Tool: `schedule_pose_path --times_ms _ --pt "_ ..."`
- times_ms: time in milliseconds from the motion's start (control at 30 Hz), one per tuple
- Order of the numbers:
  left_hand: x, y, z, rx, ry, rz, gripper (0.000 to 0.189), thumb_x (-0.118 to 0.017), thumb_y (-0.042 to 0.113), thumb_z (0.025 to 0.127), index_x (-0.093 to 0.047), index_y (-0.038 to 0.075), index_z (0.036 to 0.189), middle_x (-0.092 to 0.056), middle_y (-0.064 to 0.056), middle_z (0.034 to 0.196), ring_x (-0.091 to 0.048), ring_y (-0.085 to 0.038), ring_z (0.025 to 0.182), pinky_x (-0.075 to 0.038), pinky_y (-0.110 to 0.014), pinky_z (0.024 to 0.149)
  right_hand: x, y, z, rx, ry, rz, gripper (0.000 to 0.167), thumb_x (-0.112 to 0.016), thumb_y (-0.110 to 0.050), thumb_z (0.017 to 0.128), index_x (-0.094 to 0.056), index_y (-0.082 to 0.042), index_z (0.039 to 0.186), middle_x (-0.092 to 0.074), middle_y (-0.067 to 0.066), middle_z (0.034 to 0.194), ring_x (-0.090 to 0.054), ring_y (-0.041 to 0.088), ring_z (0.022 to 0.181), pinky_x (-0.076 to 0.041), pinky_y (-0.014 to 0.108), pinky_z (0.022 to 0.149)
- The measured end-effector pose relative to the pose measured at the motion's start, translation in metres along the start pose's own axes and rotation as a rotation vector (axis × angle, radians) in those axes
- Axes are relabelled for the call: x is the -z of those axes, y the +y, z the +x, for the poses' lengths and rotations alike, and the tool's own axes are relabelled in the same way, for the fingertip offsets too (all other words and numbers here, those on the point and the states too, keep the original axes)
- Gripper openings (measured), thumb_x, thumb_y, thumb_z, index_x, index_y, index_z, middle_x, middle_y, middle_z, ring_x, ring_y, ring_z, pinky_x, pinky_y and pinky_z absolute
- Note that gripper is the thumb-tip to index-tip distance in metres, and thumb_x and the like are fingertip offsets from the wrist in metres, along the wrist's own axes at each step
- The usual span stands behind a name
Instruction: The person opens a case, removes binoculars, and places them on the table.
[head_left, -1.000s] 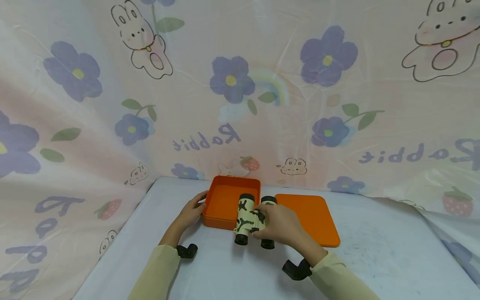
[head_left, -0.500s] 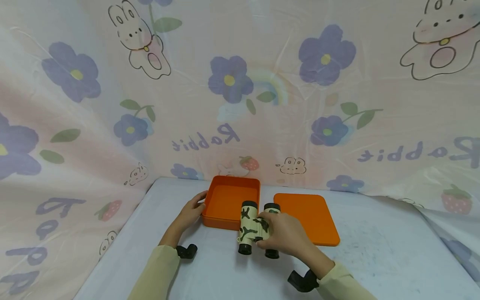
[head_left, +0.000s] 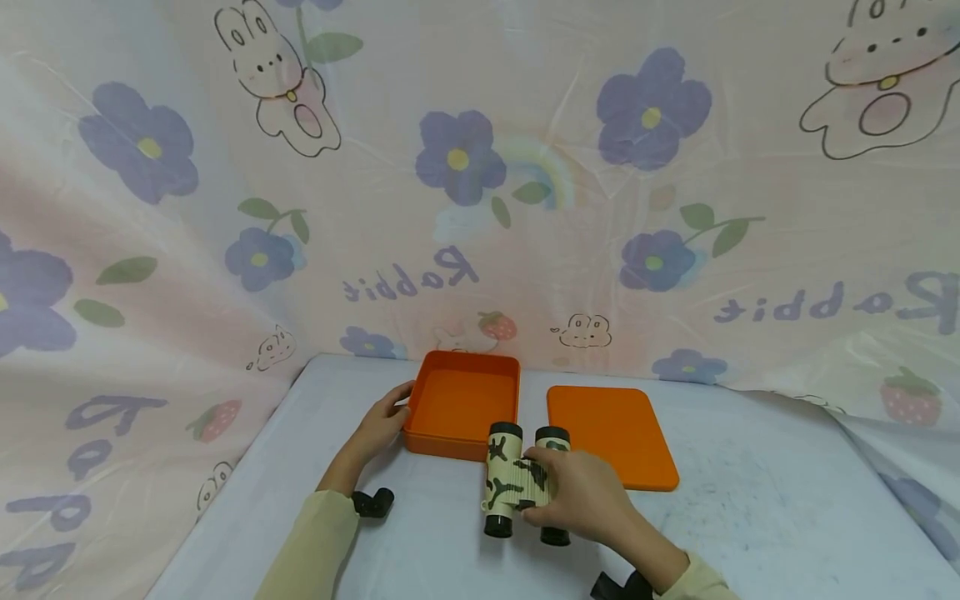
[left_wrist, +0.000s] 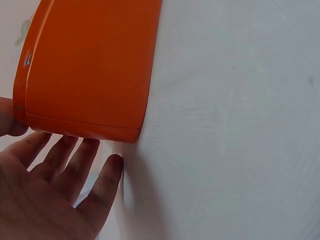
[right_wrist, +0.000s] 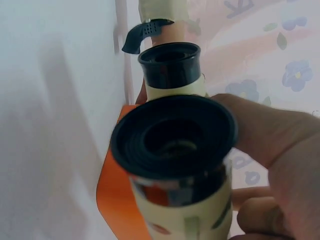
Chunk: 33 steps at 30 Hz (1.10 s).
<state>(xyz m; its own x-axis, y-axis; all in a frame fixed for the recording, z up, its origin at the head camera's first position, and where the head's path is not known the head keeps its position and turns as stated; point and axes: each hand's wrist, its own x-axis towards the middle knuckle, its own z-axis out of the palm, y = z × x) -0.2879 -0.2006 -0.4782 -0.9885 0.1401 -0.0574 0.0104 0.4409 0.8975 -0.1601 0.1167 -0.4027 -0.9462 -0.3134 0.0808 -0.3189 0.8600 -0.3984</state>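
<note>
My right hand [head_left: 596, 497] grips a pair of camouflage-patterned toy binoculars [head_left: 500, 483] by its right barrel and middle bridge, above the white table in front of an orange box [head_left: 446, 447]. In the right wrist view, the black eyepieces [right_wrist: 175, 137] face the camera, with the thumb and curled fingers beside them. The box has no lid on it, and its inside shows bare orange. At the box's left side is my left hand [head_left: 378, 429]; in the left wrist view, its extended fingertips [left_wrist: 90, 145] touch the outer wall.
An orange lid [head_left: 615, 437] lies flat on the white table [head_left: 750, 492], right of the box. Behind and to the left hangs a printed curtain [head_left: 555, 250] with flowers and rabbits. Black curved mounts [head_left: 373, 503] sit at both wrists.
My right hand has drawn the binoculars toward me and slightly right, from over the box to in front of it. The left hand, box and lid have kept their places.
</note>
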Motion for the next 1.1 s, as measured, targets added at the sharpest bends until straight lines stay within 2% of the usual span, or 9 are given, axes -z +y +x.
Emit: schedule_pose_path --times_ms 233,500,667,833,1100 --pt "0.003 -0.002 0.0 -0.013 0.0 0.019 0.051 -0.043 0.014 0.101 -0.034 0.015 0.15 -0.037 -0.015 0.153 -0.045 -0.038 0.133 -0.042 -0.053 0.107 -0.008 -0.001 -0.005 0.001 -0.091 0.045 0.068 -0.087 -0.047 0.057 -0.069 -0.02 0.117 -0.062 -0.013 0.07 -0.041 0.008 0.058 -0.031 0.022 0.047" --pt "0.003 -0.002 0.0 -0.031 -0.009 0.009 0.05 -0.043 0.014 0.101 -0.034 0.015 0.15 -0.037 -0.016 0.153 -0.047 -0.037 0.131 -0.043 -0.052 0.106 -0.02 0.002 -0.009 0.008 -0.128 0.04 0.068 -0.087 -0.049 0.055 -0.07 -0.019 0.115 -0.065 -0.012 0.074 -0.047 0.007 0.062 -0.043 0.025 0.054" --pt "0.002 -0.001 0.0 -0.025 -0.007 0.011 0.051 -0.044 0.014 0.1 -0.034 0.015 0.15 -0.037 -0.015 0.152 -0.045 -0.038 0.133 -0.04 -0.053 0.108 -0.029 0.004 -0.01 0.014 -0.145 0.046 0.068 -0.087 -0.049 0.055 -0.071 -0.018 0.113 -0.067 -0.011 0.076 -0.047 0.006 0.062 -0.043 0.024 0.054" --pt "0.002 0.0 0.0 -0.037 -0.007 0.023 0.051 -0.043 0.013 0.101 -0.034 0.013 0.15 -0.038 -0.017 0.152 -0.041 -0.039 0.136 -0.037 -0.055 0.11 -0.035 0.003 -0.008 0.033 -0.16 0.025 0.067 -0.086 -0.051 0.055 -0.071 -0.018 0.11 -0.07 -0.007 0.086 -0.05 0.005 0.065 -0.047 0.027 0.057" --pt "0.001 -0.003 0.001 -0.022 0.002 0.033 0.05 -0.043 0.013 0.101 -0.034 0.016 0.15 -0.039 -0.015 0.151 -0.042 -0.038 0.136 -0.037 -0.054 0.11 -0.044 0.005 -0.006 0.047 -0.168 0.015 0.066 -0.086 -0.051 0.055 -0.071 -0.017 0.109 -0.07 -0.007 0.088 -0.053 0.004 0.068 -0.048 0.028 0.058"
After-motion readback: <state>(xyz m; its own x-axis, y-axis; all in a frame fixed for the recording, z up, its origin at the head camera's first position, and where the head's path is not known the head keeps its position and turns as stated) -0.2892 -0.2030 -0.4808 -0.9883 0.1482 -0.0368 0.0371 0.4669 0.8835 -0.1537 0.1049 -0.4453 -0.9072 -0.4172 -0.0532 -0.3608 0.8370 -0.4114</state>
